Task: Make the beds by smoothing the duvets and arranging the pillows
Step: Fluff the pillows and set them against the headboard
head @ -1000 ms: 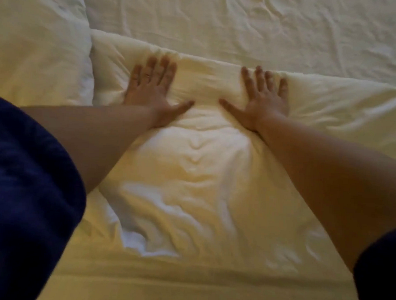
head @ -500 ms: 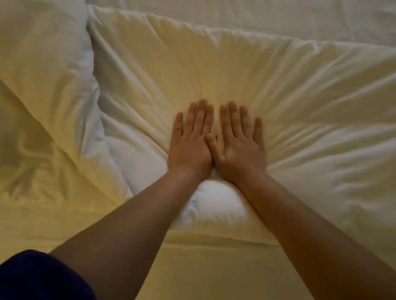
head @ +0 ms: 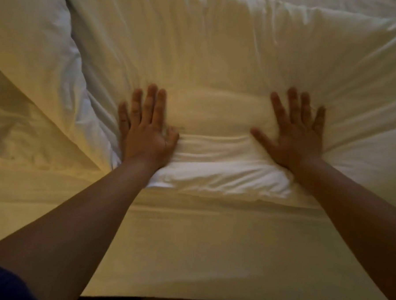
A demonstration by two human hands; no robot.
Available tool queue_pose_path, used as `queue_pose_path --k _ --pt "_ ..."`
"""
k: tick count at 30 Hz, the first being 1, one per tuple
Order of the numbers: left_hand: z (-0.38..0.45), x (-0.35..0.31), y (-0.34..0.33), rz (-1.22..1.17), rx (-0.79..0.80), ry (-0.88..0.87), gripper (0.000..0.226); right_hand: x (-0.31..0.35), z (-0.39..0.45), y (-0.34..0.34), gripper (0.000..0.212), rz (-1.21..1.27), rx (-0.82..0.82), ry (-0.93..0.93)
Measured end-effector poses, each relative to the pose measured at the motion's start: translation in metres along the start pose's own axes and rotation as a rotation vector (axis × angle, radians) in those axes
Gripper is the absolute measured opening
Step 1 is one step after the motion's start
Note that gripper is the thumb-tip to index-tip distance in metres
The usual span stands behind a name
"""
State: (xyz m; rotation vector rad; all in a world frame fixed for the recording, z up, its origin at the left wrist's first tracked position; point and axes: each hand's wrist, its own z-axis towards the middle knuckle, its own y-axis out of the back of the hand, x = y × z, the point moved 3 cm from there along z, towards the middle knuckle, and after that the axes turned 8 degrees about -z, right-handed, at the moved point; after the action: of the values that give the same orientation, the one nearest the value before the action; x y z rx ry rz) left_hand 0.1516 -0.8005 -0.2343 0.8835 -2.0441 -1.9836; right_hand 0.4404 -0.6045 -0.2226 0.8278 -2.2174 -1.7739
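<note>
A large white pillow (head: 220, 59) lies across the middle of the bed, creased toward its near edge. My left hand (head: 145, 131) presses flat on its near left part, fingers straight and close together. My right hand (head: 294, 136) presses flat on its near right part, fingers spread. Between my hands the pillow's near edge bulges into a smooth fold. A second white pillow (head: 31, 38) lies to the left, touching the first one.
The pale bed sheet (head: 187, 241) stretches from the pillows to the near edge of the mattress. A rumpled stretch of bedding (head: 17, 126) lies at the left under the second pillow. More white bedding (head: 360, 7) shows beyond the pillows.
My hands were side by side at the pillow's middle. They have slid apart to the left and right along its near edge, still pressing flat.
</note>
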Motion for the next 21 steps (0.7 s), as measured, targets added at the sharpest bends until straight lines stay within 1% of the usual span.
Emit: queue_pose_path --k 2,4,5,7,9,10,12,15,18,21 --pt "-0.006 -0.015 0.001 -0.043 0.021 0.137 0.082 0.015 -0.003 0.007 0.091 0.097 0.040 -0.059" --pt "-0.013 -0.046 0.002 -0.133 0.050 0.210 0.080 0.041 -0.019 0.016 0.085 0.227 0.054 -0.079" --pt "-0.018 -0.066 0.005 -0.185 0.060 0.194 0.079 0.059 -0.033 0.021 0.081 0.279 0.049 -0.035" --pt "-0.037 -0.111 0.010 -0.255 0.043 0.063 0.076 0.091 -0.070 0.025 0.075 0.337 0.044 0.105" --pt "-0.065 -0.146 0.004 -0.271 0.051 -0.068 0.071 0.095 -0.104 0.018 0.074 0.280 0.067 0.191" --pt "-0.079 -0.156 -0.005 -0.236 0.076 -0.109 0.071 0.084 -0.116 0.009 0.073 0.248 0.061 0.186" --pt "-0.095 -0.161 -0.029 -0.113 0.138 -0.142 0.073 0.048 -0.127 -0.010 0.071 0.207 -0.013 0.148" --pt "-0.077 -0.152 -0.049 0.000 0.153 -0.152 0.078 -0.006 -0.119 -0.028 0.080 0.101 -0.119 0.140" --pt "-0.048 -0.147 -0.053 0.004 0.081 -0.134 0.076 -0.062 -0.089 -0.038 0.087 0.069 -0.124 0.090" --pt "-0.040 -0.143 -0.052 -0.020 0.052 -0.073 0.080 -0.117 -0.071 -0.045 0.091 0.115 -0.068 -0.072"
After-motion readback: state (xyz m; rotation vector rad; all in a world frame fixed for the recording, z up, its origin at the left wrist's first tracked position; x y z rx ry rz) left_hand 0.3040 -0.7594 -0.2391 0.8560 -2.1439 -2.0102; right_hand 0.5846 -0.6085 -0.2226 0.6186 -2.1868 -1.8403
